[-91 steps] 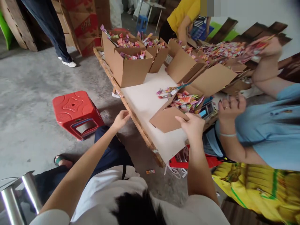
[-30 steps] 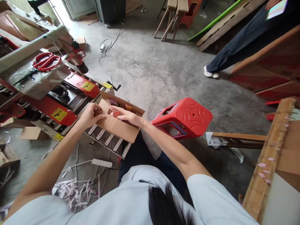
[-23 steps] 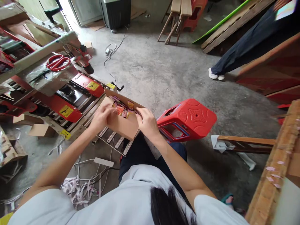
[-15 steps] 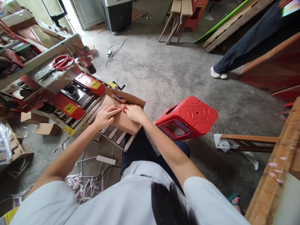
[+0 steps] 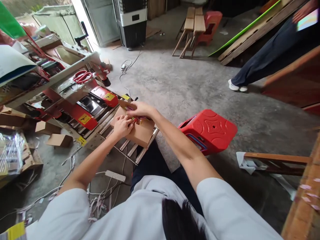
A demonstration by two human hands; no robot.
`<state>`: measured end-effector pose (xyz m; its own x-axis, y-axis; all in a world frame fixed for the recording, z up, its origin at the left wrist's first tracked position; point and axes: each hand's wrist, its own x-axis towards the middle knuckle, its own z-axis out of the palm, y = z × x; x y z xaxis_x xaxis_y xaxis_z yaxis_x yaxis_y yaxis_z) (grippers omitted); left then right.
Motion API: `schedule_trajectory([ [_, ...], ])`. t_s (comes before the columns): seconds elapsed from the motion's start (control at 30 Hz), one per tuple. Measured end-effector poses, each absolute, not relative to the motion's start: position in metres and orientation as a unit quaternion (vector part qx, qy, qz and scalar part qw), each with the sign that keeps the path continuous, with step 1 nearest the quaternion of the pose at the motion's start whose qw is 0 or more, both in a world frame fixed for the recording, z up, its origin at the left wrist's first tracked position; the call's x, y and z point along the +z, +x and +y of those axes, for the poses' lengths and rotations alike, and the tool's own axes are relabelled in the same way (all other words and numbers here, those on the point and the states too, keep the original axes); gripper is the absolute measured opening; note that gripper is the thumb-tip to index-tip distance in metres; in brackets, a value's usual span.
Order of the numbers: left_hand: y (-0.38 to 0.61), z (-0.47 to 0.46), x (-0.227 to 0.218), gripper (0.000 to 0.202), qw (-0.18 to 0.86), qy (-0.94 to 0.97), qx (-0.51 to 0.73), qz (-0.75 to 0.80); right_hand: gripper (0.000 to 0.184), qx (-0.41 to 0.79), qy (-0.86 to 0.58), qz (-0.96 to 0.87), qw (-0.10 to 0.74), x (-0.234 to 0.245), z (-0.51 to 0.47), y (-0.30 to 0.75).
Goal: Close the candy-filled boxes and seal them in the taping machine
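Observation:
A small brown cardboard box (image 5: 141,136) sits on the metal rollers at the near end of a roller machine. Between its raised flaps show small, colourful wrapped items (image 5: 138,120), partly covered by my hands. My left hand (image 5: 122,126) lies over the box's left side, fingers apart and slightly bent, their tips by the wrapped items. At the far side, my right hand (image 5: 142,110) is closed over the upright far flap (image 5: 122,103). Part of that flap and the fingertips are hidden.
The roller machine (image 5: 87,116) with red scissors (image 5: 82,76) on it stands at the left. A red plastic stool (image 5: 212,128) is at my right. Cables and a power strip (image 5: 115,176) lie on the floor. Another person's legs (image 5: 257,56) show at the upper right.
My right hand has gone from the wrapped items to the far flap. My left hand has shifted slightly, its fingers more bent. The view has tilted up a little.

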<state>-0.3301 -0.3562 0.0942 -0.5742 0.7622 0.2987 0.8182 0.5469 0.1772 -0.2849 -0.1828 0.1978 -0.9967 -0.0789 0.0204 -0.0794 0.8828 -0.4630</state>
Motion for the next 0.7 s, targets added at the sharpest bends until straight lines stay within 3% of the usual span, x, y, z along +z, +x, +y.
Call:
schedule_trajectory([
  [0.07,-0.325,-0.361,0.088,0.031,0.159,-0.407,-0.225,-0.871,0.077,0.225,0.095,-0.968,-0.053,0.173,-0.183,-0.271],
  [0.13,-0.320,-0.365,0.083,0.030,0.251,-0.323,-0.311,-0.858,0.107,0.181,0.084,-0.979,-0.035,0.147,-0.187,-0.248],
  [0.2,-0.317,-0.367,0.082,0.030,0.286,-0.276,-0.352,-0.848,0.121,0.149,0.065,-0.987,-0.020,0.130,-0.193,-0.224],
  [0.4,-0.329,-0.370,0.088,0.024,0.176,-0.315,-0.335,-0.870,0.112,0.117,0.035,-0.992,0.023,0.118,-0.209,-0.183],
  [0.57,-0.334,-0.397,0.078,0.021,0.297,-0.160,-0.401,-0.852,0.102,0.150,0.052,-0.986,0.057,0.117,-0.230,-0.243],
  [0.63,-0.325,-0.411,0.072,0.025,0.336,-0.064,-0.425,-0.838,0.095,0.171,0.080,-0.980,0.056,0.137,-0.251,-0.291],
  [0.7,-0.312,-0.427,0.066,0.030,0.326,-0.019,-0.448,-0.832,0.076,0.210,0.126,-0.969,0.043,0.171,-0.272,-0.335],
])
